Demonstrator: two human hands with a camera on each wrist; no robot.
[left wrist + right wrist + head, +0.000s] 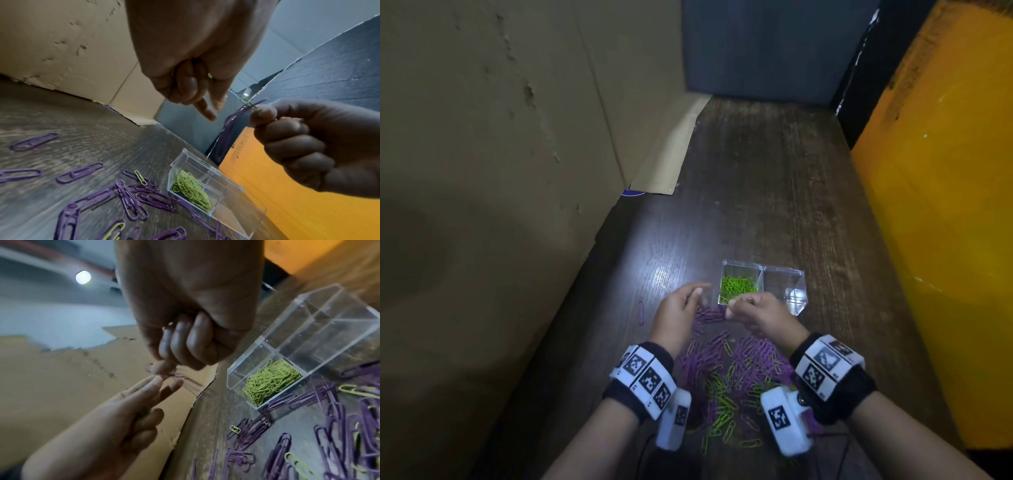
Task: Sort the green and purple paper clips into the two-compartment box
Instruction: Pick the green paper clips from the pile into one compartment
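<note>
The clear two-compartment box (pixel 763 286) sits on the dark wood-grain table (pixel 774 192). Its left compartment holds a heap of green clips (pixel 738 285); its right compartment shows no clips. Both hands hover just in front of the box's near-left corner, above the table. The right hand (pixel 760 317) is curled into a loose fist, and its thumb and forefinger pinch a purple paper clip (pixel 230 123), with a bit of green wire caught at the same pinch. The left hand (pixel 681 313) is close beside it on the side away from the box, its fingers (pixel 152 384) fairly straight and reaching toward the pinched clip; whether they touch it cannot be told, and a speck of green shows between its curled inner fingers. Nearer the person than the box lies the mixed pile (pixel 736 373) of glossy purple and green wire clips, long rounded loops, mostly purple. One purple clip (pixel 641 312) lies alone left of the box. Each wrist wears a black band (pixel 832 382) with white square-coded markers; nothing readable.
</note>
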